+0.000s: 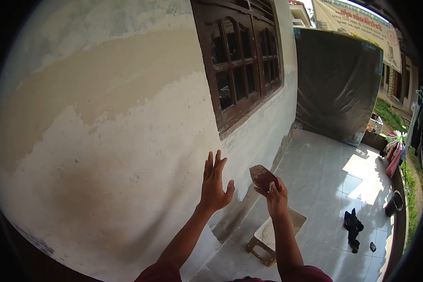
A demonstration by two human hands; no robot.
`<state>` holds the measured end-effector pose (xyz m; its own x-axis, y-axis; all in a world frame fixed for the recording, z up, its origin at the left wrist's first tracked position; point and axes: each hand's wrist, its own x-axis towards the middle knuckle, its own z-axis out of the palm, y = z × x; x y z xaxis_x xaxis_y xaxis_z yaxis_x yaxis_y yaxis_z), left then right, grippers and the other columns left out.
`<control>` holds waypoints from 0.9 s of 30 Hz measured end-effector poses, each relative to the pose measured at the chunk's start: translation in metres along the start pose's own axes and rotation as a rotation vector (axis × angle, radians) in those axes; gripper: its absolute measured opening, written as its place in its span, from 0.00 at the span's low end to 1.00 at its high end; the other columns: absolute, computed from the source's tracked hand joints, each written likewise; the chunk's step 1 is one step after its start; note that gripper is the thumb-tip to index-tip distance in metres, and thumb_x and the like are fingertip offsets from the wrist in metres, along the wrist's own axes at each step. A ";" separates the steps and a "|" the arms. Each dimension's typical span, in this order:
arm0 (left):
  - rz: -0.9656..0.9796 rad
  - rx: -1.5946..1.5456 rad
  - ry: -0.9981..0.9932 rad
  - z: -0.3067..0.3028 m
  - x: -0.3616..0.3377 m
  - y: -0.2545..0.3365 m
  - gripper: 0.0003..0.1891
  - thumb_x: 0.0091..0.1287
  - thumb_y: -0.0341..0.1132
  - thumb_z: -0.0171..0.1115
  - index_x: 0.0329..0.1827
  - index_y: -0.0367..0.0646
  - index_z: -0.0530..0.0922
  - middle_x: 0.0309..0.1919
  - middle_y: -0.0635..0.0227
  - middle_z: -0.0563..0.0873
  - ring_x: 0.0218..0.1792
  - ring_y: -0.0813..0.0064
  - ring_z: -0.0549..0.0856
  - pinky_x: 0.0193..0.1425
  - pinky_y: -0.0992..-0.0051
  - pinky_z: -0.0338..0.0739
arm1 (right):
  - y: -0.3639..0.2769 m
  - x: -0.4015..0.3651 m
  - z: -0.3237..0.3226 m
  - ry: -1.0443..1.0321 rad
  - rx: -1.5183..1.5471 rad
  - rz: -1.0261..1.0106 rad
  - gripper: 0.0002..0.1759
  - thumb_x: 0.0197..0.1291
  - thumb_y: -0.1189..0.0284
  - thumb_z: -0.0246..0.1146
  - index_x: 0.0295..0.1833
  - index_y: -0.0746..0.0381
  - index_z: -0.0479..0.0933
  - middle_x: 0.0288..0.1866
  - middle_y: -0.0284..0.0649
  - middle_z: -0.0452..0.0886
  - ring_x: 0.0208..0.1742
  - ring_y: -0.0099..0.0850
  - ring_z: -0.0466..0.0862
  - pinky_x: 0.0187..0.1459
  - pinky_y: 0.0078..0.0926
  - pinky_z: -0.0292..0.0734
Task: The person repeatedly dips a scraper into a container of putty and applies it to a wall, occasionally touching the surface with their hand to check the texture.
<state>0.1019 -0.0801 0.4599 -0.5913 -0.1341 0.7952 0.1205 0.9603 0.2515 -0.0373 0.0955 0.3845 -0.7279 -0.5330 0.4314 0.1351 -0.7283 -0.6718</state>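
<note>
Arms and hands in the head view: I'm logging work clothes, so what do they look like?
The left hand and right hand are bare, without gloves or watch. Dark red sleeves show at the bottom edge, leaving the forearms uncovered; no sleeve markings show.

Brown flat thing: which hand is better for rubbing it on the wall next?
Probably the right hand: it grips the brown flat thing. The left hand looks closer to the wall, but it's open, seemingly empty.

A wall [127, 117] blocks passage beside the left hand [215, 186]. A stool [268, 231] stands below the right hand [277, 196]; open air separates both hands.
</note>
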 end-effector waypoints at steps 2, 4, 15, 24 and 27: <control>0.004 0.057 0.042 -0.032 -0.001 -0.002 0.34 0.70 0.33 0.60 0.78 0.32 0.62 0.85 0.42 0.57 0.86 0.38 0.47 0.85 0.43 0.49 | 0.008 0.009 0.026 -0.060 0.001 -0.001 0.21 0.80 0.69 0.56 0.71 0.69 0.72 0.65 0.49 0.84 0.65 0.45 0.86 0.64 0.54 0.85; 0.008 0.114 0.079 -0.064 -0.005 -0.004 0.34 0.69 0.33 0.60 0.78 0.33 0.61 0.85 0.41 0.56 0.86 0.38 0.46 0.85 0.43 0.49 | 0.016 0.016 0.054 -0.117 0.005 -0.001 0.22 0.79 0.68 0.58 0.71 0.68 0.72 0.65 0.49 0.84 0.65 0.46 0.86 0.64 0.55 0.85; -0.046 0.502 0.273 -0.236 -0.061 -0.001 0.35 0.66 0.31 0.60 0.77 0.33 0.62 0.84 0.41 0.58 0.86 0.36 0.50 0.84 0.43 0.51 | 0.053 0.029 0.245 -0.351 -0.227 -0.355 0.20 0.75 0.82 0.56 0.69 0.68 0.78 0.72 0.48 0.81 0.77 0.47 0.76 0.77 0.45 0.69; -0.068 1.008 0.462 -0.353 -0.105 0.010 0.35 0.68 0.38 0.56 0.78 0.34 0.61 0.83 0.40 0.60 0.84 0.27 0.46 0.81 0.27 0.38 | 0.075 0.036 0.387 -0.171 -0.669 -1.120 0.24 0.69 0.87 0.58 0.68 0.64 0.81 0.71 0.46 0.82 0.80 0.56 0.68 0.78 0.49 0.66; -0.091 1.089 0.455 -0.380 -0.115 0.015 0.36 0.67 0.37 0.56 0.79 0.34 0.60 0.83 0.40 0.59 0.84 0.27 0.43 0.80 0.26 0.35 | 0.083 0.044 0.405 -0.121 -0.675 -1.182 0.25 0.68 0.87 0.58 0.68 0.65 0.80 0.71 0.47 0.82 0.80 0.56 0.68 0.78 0.50 0.65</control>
<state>0.4744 -0.1429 0.5823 -0.1977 -0.0756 0.9773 -0.7803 0.6156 -0.1102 0.2136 -0.1632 0.5914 -0.1118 0.1962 0.9742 -0.8977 -0.4404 -0.0143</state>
